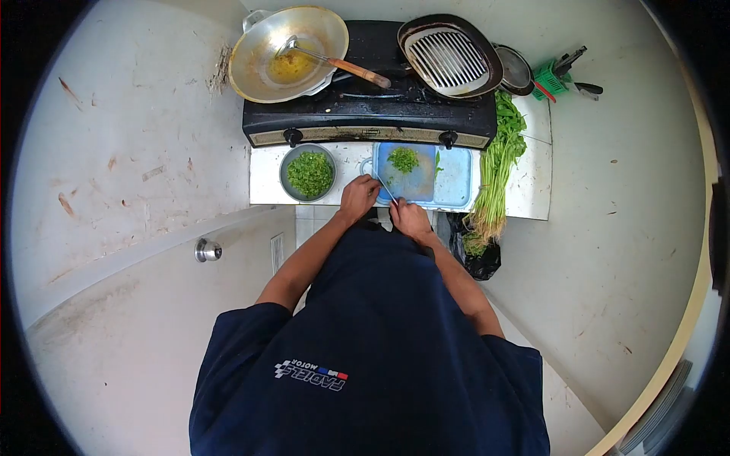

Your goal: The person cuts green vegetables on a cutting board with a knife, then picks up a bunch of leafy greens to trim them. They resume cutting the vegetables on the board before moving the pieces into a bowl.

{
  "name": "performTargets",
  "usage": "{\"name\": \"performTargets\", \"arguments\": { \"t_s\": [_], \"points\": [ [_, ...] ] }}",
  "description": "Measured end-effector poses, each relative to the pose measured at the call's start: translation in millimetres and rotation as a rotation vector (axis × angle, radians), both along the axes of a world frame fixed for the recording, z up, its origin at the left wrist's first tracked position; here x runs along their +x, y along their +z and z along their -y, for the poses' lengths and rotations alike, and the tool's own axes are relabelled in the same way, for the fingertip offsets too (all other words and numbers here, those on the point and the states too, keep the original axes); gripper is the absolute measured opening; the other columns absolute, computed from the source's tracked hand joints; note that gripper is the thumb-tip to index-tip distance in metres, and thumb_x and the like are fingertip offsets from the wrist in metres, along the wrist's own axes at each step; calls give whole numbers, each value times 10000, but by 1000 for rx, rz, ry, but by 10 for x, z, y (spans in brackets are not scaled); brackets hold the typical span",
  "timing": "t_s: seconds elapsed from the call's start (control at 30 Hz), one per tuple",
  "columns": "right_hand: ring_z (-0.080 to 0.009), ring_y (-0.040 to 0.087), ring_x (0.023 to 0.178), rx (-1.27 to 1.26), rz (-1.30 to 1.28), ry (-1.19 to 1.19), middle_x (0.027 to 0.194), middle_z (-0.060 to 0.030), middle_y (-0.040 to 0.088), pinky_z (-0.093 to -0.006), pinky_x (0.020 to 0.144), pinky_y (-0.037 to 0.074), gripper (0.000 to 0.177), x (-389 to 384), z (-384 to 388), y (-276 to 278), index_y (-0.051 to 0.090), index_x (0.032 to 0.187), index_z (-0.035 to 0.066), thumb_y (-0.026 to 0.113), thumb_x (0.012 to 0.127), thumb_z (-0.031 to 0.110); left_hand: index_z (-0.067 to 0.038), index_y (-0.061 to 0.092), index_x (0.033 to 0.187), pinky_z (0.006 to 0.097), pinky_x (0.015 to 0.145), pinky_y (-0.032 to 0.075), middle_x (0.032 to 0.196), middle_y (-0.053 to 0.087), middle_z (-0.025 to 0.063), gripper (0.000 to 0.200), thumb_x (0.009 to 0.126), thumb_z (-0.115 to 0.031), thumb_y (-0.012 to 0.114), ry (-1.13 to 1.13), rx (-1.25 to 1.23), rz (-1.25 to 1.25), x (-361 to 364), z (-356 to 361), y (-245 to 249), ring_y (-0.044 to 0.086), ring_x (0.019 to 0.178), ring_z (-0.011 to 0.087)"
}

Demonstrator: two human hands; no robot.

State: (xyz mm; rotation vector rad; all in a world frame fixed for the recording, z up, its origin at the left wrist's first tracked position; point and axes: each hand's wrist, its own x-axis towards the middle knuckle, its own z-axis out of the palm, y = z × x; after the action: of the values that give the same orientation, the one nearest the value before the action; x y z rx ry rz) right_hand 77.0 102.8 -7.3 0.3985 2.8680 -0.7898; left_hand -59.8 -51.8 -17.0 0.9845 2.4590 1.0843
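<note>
My left hand (359, 197) and my right hand (411, 219) meet at the near edge of a blue cutting board (456, 182) on a white tiled counter. A thin, blade-like knife (387, 190) runs between them, seemingly held in my right hand. My left hand's fingers are closed at the board's near left corner; what they pinch is too small to tell. A small pile of chopped greens (404, 159) lies on the far part of the board. To its left stands a metal bowl (287, 156) full of chopped greens.
A long bundle of green stalks (498, 167) lies right of the board. Behind is a black stove (365, 114) with a wok (258, 68) holding yellow liquid and a spatula, and a grill pan (450, 57). A black bag (479, 258) hangs below. A door knob (207, 249) is on the left.
</note>
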Motion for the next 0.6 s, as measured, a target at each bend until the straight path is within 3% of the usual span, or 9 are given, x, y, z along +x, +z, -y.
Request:
{"name": "performTargets", "arguments": {
  "t_s": [0.4, 0.6],
  "points": [
    [-486, 699, 657, 18, 3, -1, 695, -316, 671, -549, 606, 576, 436, -72, 22, 34, 641, 871, -51, 558, 1039, 343, -78, 791, 984, 407, 746, 572, 894, 697, 88, 137, 884, -133, 715, -28, 47, -58, -13, 27, -18, 694, 819, 294],
    [-494, 696, 667, 5, 34, -31, 694, -315, 668, -565, 621, 572, 434, 7, -22, 43, 640, 890, -47, 572, 1028, 358, -75, 797, 987, 410, 755, 576, 914, 716, 87, 149, 879, -118, 704, 2, 40, 107, -21, 43, 9, 705, 806, 296]
  ]
}}
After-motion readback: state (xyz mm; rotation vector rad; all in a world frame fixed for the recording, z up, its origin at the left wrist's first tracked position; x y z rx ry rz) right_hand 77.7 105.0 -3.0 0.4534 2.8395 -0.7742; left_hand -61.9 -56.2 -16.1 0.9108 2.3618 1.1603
